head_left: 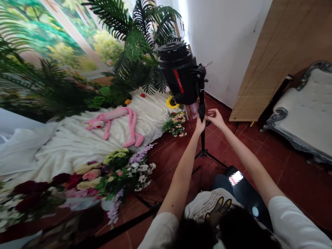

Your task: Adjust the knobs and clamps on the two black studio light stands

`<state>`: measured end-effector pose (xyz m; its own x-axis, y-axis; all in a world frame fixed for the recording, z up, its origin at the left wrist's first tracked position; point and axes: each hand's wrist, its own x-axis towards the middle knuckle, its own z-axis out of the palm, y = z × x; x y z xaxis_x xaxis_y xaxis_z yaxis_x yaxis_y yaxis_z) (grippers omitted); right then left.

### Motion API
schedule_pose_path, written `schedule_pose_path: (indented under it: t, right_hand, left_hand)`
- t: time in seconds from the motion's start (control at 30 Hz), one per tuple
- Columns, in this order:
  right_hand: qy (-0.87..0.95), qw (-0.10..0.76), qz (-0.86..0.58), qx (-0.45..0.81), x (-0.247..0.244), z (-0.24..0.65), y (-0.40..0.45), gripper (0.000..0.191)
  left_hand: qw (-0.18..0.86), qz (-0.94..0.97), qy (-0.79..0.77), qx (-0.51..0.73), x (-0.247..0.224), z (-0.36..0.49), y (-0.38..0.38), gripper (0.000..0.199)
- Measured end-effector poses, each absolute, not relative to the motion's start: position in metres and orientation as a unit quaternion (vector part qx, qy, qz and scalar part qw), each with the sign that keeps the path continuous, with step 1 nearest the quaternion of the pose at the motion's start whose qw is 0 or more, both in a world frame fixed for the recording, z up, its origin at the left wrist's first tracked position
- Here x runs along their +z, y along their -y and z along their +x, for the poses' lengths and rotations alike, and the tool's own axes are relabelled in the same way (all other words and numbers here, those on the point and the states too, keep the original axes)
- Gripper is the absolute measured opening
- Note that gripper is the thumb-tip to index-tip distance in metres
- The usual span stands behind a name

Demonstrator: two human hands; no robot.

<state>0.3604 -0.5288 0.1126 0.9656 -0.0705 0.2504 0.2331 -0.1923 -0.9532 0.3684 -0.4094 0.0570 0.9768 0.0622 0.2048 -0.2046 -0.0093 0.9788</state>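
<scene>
A black studio light (pixel 177 77) with a red stripe sits on top of a black light stand (pixel 203 138). My left hand (pixel 200 125) is closed around the stand's pole, just below its upper joint. On the other side of the pole, my right hand (pixel 216 118) has its thumb and fingers pinched at a small dark knob or clamp, which they mostly cover. The stand's legs spread on the red tile floor (pixel 261 162) in front of me.
To the left, a pink plush toy (pixel 114 117) lies on a white furry cloth (pixel 70 135). Artificial flowers (pixel 90 176) and palm leaves (pixel 145 31) surround it. A bamboo blind (pixel 255 69) and a white tufted sofa (pixel 306 103) stand at right. A lit phone (pixel 236 177) rests near my lap.
</scene>
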Motion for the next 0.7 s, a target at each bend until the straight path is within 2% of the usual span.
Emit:
schedule_pose_path:
  t: [0.1,0.27,0.53,0.7]
  right_hand:
    - [0.123,0.588,-0.792,-0.109,0.107,0.361,0.511,0.055]
    - [0.119,0.535,-0.831,-0.095,0.1,0.364,0.494,0.051]
    - [0.075,0.561,-0.819,-0.097,0.11,0.375,0.487,0.04]
    - [0.062,0.638,-0.764,-0.075,0.116,0.376,0.476,0.041]
  left_hand:
    - [0.74,0.664,0.061,0.092,0.055,0.372,0.413,0.049]
    - [0.778,0.622,0.042,0.077,0.059,0.371,0.415,0.056]
    - [0.743,0.663,0.043,0.077,0.055,0.368,0.411,0.061]
    - [0.702,0.706,0.05,0.079,0.059,0.365,0.409,0.066]
